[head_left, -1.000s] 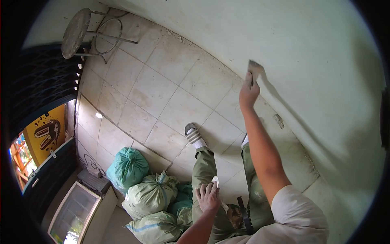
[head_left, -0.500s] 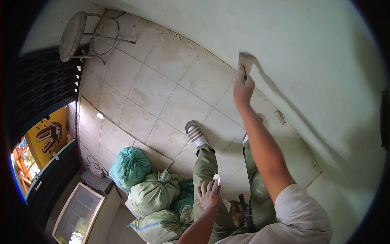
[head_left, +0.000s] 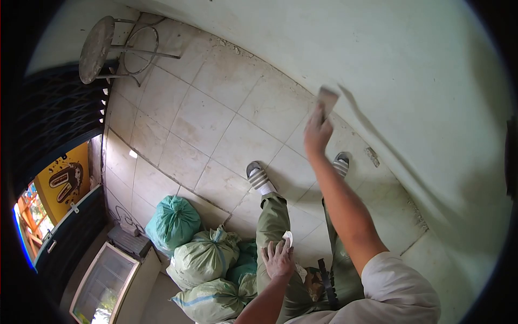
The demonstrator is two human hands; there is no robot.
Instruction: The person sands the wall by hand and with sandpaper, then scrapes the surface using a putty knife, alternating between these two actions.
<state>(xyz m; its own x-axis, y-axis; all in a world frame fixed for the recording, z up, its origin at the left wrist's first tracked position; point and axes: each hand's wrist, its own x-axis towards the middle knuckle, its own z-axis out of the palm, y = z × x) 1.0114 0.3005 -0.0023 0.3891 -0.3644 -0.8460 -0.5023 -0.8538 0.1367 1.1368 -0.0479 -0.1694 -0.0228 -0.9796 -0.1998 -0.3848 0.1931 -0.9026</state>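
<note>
My right hand [head_left: 318, 132] grips a putty knife [head_left: 327, 97] with a broad blade. The blade is slightly blurred and stands a little out from the pale green wall [head_left: 410, 81], close to its foot in this view. Dusty fingers of my left hand [head_left: 279, 260] lie spread on my left thigh, on the green trousers [head_left: 271, 218]. By those fingertips shows a small white thing [head_left: 288, 236], partly covered by the hand.
Tied sacks [head_left: 202, 259] are piled to my left, with a teal bag [head_left: 174, 222] beside them. A round stool [head_left: 97, 49] stands at the far left. Below it are a dark lattice gate [head_left: 59, 102] and a glass-fronted cabinet [head_left: 105, 283]. Plaster bits lie along the wall's foot.
My right hand has drawn the putty knife back toward me, down in view and away from the wall. My right sandal now shows. The left hand stays put.
</note>
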